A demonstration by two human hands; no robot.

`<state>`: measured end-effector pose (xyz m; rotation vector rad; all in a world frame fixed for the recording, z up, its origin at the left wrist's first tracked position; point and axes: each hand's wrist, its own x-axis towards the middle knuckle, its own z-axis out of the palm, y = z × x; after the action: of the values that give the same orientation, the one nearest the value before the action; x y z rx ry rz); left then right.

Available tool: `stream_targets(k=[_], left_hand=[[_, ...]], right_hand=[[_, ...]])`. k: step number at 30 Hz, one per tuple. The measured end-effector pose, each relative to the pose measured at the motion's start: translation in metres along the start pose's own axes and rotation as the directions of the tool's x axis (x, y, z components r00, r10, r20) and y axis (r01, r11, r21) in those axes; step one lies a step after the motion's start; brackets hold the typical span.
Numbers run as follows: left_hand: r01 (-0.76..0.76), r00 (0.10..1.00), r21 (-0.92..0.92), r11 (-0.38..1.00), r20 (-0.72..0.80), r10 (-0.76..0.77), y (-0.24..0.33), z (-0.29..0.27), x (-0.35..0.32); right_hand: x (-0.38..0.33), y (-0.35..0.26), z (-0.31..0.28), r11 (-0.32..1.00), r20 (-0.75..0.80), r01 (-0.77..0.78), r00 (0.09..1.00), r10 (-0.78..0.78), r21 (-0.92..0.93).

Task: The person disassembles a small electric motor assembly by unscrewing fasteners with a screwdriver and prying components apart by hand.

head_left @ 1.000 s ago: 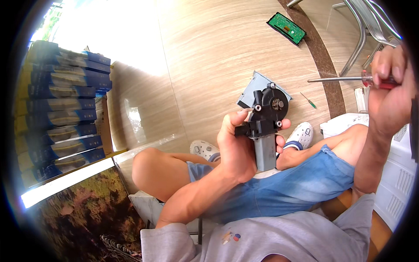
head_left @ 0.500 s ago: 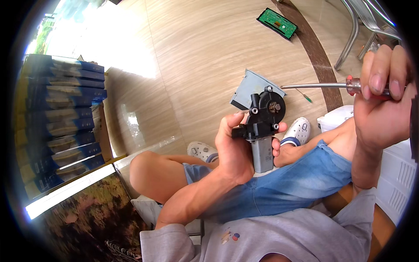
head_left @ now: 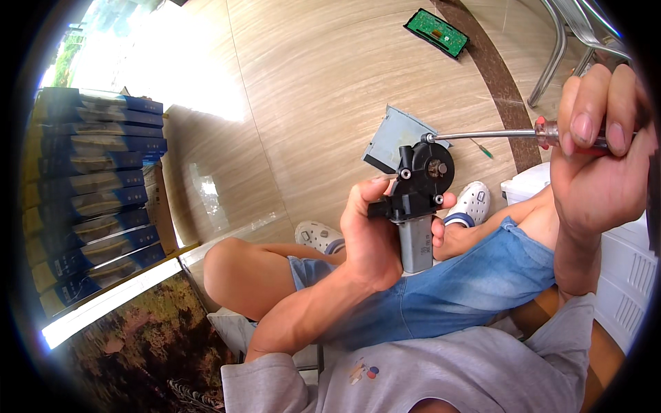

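My left hand (head_left: 375,241) is closed round a small electric gear motor (head_left: 421,180), its black round gearbox up and its silver motor can (head_left: 416,245) pointing down over my lap. In my right hand (head_left: 599,144) is a screwdriver (head_left: 485,134) with a clear reddish handle and a long metal shaft, held nearly level. The shaft's tip meets the small metal-ringed mounting hole at the top of the gearbox; whether it goes in or only touches, I cannot tell. Part of the handle is hidden by my fingers.
On the tiled floor lie a grey metal case (head_left: 396,138), a green circuit board (head_left: 438,34) in a black frame and a small green-handled screwdriver (head_left: 487,149). Stacked blue boxes (head_left: 103,186) stand left, a metal chair (head_left: 558,48) far right, white plastic drawers (head_left: 626,282) near right.
The screwdriver has moved slightly left, and its tip has come to the gearbox's top mounting hole. The motor has shifted a little to the right in my left hand.
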<state>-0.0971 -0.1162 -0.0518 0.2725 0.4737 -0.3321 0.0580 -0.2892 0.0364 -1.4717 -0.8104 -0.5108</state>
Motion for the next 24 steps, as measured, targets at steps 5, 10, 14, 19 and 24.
stream_targets(k=[5,10,14,19,24], left_hand=[[-0.002,1.0,0.006,1.0,-0.005,0.002,-0.003,0.001,0.001],[-0.031,0.999,0.024,0.999,-0.01,0.031,-0.002,0.0,0.001],[-0.125,0.992,0.066,0.99,0.017,0.124,0.002,-0.002,0.004],[-0.225,0.972,0.134,0.965,-0.04,0.232,0.012,-0.002,0.002],[-0.292,0.951,0.205,0.934,-0.036,0.306,0.017,-0.003,0.003]], right_hand=[[0.0,-0.001,-0.001,1.0,0.012,0.002,1.0,-0.002,-0.03],[-0.002,0.003,0.003,0.997,0.042,0.012,0.999,-0.009,-0.074],[0.0,0.008,0.007,0.986,0.099,0.047,0.995,-0.031,-0.158],[0.004,0.003,0.007,0.934,0.163,-0.02,0.983,0.083,-0.358],[0.006,-0.007,-0.001,0.823,0.156,-0.231,0.921,0.357,-0.518]])
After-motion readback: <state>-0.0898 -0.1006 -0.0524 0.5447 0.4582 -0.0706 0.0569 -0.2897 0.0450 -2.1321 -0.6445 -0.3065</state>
